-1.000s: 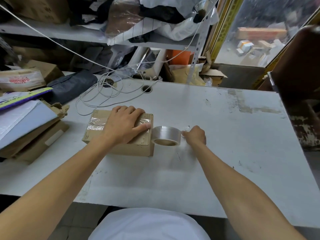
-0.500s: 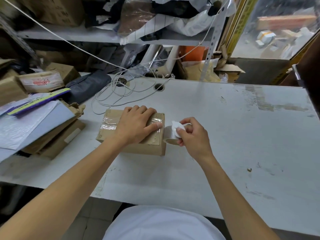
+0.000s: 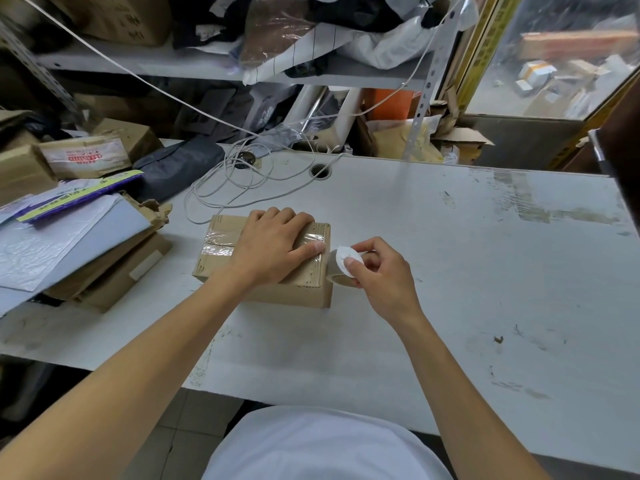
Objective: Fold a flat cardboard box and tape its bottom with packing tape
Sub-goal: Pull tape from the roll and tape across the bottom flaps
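Head view: left hand (image 3: 273, 245) stays flat on box (image 3: 263, 271); right hand (image 3: 377, 271), earlier beside it, now grips tape roll (image 3: 337, 271).

Box (image 3: 277, 292) – plain brown cardboard w/ glossy clear tape strip (image 3: 216, 245) across top. Tape roll (image 3: 337, 271) tan-brown, w/ a small white piece (image 3: 348, 256) at its upper edge. Tabletop (image 3: 450, 271) white, scuffed grey & brownish marks. Cable (image 3: 221, 188) pale grey-white. Left pile: light blue-grey mailers (image 3: 62, 237), yellow-green & purple strip (image 3: 79, 199), brown cartons – one w/ red print on white label (image 3: 85, 157). Shirt (image 3: 322, 445) white.
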`<state>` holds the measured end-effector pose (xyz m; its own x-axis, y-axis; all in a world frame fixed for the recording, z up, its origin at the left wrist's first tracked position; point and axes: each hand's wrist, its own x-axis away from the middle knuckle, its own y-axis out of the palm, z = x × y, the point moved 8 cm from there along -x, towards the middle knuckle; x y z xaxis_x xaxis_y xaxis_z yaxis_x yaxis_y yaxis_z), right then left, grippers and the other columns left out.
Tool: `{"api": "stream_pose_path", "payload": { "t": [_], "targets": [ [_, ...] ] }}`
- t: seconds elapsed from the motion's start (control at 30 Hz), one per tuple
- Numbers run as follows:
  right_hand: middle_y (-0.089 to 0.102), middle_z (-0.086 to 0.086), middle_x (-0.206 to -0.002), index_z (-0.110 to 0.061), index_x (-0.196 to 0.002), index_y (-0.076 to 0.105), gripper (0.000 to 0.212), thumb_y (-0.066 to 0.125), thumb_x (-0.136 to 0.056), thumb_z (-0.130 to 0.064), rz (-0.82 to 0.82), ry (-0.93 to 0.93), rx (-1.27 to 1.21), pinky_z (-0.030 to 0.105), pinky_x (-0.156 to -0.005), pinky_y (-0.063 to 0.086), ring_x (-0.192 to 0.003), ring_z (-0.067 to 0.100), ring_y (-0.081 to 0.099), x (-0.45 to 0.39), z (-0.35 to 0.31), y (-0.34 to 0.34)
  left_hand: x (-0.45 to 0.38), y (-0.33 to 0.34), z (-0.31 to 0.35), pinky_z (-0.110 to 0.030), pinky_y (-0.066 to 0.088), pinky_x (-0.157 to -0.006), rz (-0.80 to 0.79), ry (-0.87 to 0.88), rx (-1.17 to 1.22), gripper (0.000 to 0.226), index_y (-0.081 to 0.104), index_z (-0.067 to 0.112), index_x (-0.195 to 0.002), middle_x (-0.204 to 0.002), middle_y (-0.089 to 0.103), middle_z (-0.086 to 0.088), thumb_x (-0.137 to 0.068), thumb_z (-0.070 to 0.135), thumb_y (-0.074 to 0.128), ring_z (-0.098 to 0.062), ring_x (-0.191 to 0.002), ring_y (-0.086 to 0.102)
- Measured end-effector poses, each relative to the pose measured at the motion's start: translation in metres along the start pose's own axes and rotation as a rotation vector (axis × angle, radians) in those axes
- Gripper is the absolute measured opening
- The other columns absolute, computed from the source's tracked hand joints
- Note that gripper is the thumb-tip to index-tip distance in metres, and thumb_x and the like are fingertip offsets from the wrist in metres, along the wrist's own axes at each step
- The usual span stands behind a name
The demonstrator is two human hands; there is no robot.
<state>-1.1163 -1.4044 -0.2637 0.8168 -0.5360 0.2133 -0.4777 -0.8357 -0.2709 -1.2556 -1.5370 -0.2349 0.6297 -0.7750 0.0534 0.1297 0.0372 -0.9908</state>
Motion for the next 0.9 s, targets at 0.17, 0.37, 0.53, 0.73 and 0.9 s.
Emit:
{"api": "stream_pose_path", "payload": {
  "t": [0.17,0.37,0.53,0.73,0.9],
  "targets": [
    [0.068,-0.006,-0.077,-0.024,-0.079,0.068,0.009,0.071,-0.078,-0.016,-0.095,-0.021,0.097,0.029,-0.063,0.05,-0.07,0.01,0.061,0.008,0.001,0.003,-0.001,-0.001,0.0,-0.041,0.033,-0.097,0.002,-0.004,0.008,0.072,0.053,0.031,-0.128,-0.113,0.061,0.004,-0.085,0.076,0.017,-0.022,-0.106,0.053],
    [0.067,0.001,-0.061,-0.013,-0.086,0.068,0.002,0.068,-0.085,-0.011,0.1,0.031,-0.114,0.021,-0.052,0.049,-0.055,0.01,0.062,-0.002,-0.007,-0.026,0.0,0.0,0.0,-0.042,0.033,-0.097,-0.005,0.002,0.0,0.073,0.052,0.03,-0.129,-0.114,0.061,0.004,-0.085,0.076,0.016,-0.022,-0.107,0.053],
    [0.07,0.007,-0.07,-0.011,-0.095,0.067,0.009,0.069,-0.086,-0.013,0.06,0.027,-0.023,0.028,-0.052,0.057,-0.052,0.014,0.068,-0.005,-0.017,-0.006,0.0,0.0,0.0,-0.042,0.034,-0.096,0.008,0.006,-0.005,0.07,0.052,0.03,-0.128,-0.112,0.061,0.004,-0.087,0.075,0.017,-0.022,-0.105,0.053],
    [0.068,0.003,-0.067,-0.019,-0.075,0.069,0.006,0.069,-0.078,-0.014,-0.168,0.058,0.168,0.033,-0.052,0.052,-0.048,0.013,0.061,0.026,0.006,0.014,-0.001,-0.001,-0.001,-0.041,0.034,-0.095,0.009,0.0,-0.006,0.072,0.052,0.031,-0.129,-0.112,0.061,0.004,-0.086,0.076,0.015,-0.021,-0.105,0.053],
    [0.068,0.005,-0.063,-0.007,-0.088,0.066,0.002,0.066,-0.085,-0.007,0.107,0.099,-0.116,0.027,-0.046,0.046,-0.048,0.02,0.059,0.018,0.026,-0.031,0.0,0.001,-0.001,-0.041,0.034,-0.096,0.013,0.002,0.004,0.07,0.052,0.031,-0.128,-0.111,0.061,0.005,-0.087,0.076,0.018,-0.021,-0.104,0.053]
  ]
}}
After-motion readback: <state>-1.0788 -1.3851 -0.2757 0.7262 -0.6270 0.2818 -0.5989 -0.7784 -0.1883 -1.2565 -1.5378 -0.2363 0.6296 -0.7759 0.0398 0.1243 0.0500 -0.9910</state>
